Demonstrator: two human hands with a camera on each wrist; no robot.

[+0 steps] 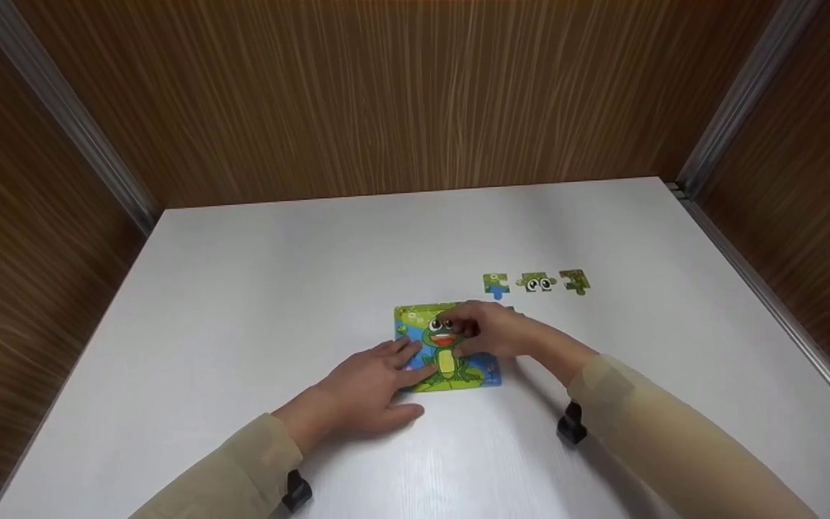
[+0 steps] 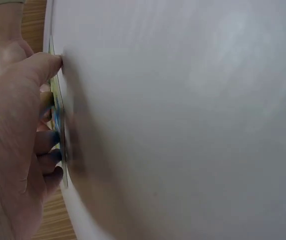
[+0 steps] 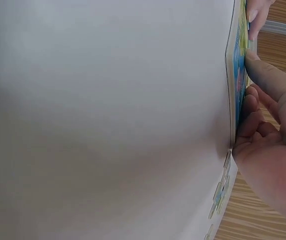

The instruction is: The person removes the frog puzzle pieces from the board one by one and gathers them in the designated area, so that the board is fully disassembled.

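A flat jigsaw board [image 1: 451, 382] with a green frog picture lies on the white table. My left hand [image 1: 372, 386] rests palm down at its lower left, fingers spread straight over the picture's edge and thumb out on the table side. Over the board's upper right is my right hand [image 1: 494, 330], its fingers bent, index fingertip by the frog's eyes and thumb beside the belly. In the right wrist view the thumb [image 3: 265, 72] comes down at the picture, the other fingers curled at the board's side. I cannot tell whether a piece is between them.
Beyond the board, three loose pieces lie in a row: a green-and-blue one [image 1: 496, 284], one with two eyes [image 1: 537, 282] and a dark green one [image 1: 574, 281]. Wood-grain panels [image 1: 415, 101] wall the table [image 1: 256, 288] at the back and sides.
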